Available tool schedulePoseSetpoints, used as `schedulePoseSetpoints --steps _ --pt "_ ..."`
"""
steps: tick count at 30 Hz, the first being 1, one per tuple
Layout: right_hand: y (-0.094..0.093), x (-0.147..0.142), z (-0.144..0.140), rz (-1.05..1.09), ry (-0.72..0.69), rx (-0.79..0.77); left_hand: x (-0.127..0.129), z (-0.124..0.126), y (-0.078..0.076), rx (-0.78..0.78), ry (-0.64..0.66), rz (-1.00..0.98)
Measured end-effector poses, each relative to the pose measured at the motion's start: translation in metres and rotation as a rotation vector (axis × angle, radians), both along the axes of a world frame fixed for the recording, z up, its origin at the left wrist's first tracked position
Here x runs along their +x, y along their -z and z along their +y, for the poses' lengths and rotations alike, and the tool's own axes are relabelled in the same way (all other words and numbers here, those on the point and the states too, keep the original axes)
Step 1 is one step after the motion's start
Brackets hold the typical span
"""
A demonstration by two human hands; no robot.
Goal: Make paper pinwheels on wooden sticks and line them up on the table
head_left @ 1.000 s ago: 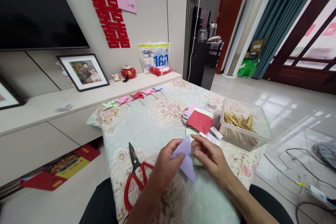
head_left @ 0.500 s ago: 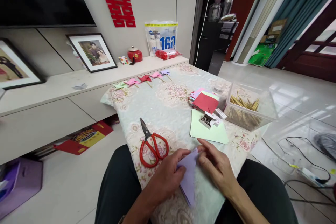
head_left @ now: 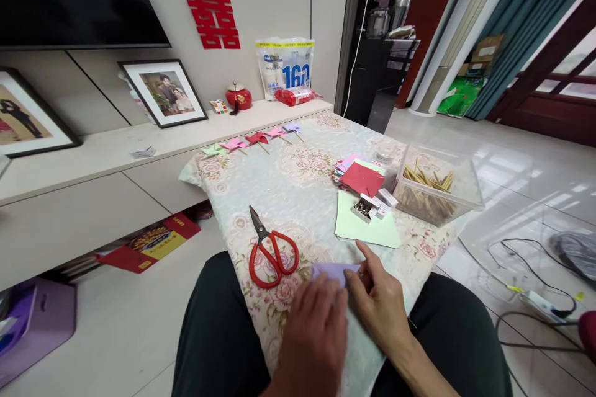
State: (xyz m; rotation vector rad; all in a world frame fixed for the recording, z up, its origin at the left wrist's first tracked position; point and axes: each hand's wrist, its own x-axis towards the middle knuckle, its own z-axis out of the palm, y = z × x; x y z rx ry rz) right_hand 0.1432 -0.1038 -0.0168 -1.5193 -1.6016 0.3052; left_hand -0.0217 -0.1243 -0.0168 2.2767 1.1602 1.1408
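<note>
A folded lilac paper [head_left: 336, 269] lies flat on the flowered cloth [head_left: 298, 198] at the table's near edge. My left hand [head_left: 316, 329] presses down on it, palm flat, covering most of it. My right hand [head_left: 377, 304] rests beside it with fingertips on the paper's right end. Red-handled scissors [head_left: 270, 251] lie just left of my hands. A pale green sheet [head_left: 367, 229] lies beyond them.
A stack of coloured paper squares [head_left: 361, 177], small white boxes [head_left: 372, 206] and a clear tub of wooden sticks [head_left: 431, 192] sit at the right. Several paper pinwheels [head_left: 254, 139] line the far edge. Cables [head_left: 526, 273] cross the floor at right.
The lilac paper went from held up between both hands to lying flat on the cloth. My left hand slid over it and now presses it down. The camera tilted down.
</note>
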Motion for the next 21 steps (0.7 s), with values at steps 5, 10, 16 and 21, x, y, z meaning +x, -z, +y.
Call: schedulePoseSetpoints --steps 5,10,16,21 --pt "-0.004 0.003 -0.006 -0.09 0.004 0.07 0.002 -0.026 0.024 0.034 0.099 0.184" --pt "-0.012 0.012 -0.023 -0.269 -0.191 0.274 -0.004 -0.022 0.021 0.155 0.058 0.289" --pt "-0.004 0.029 -0.035 -0.596 -0.52 0.101 0.004 -0.022 0.015 0.313 -0.088 0.36" --pt "0.0 0.04 -0.031 -0.685 -0.532 0.033 0.008 -0.021 0.012 0.342 -0.133 0.373"
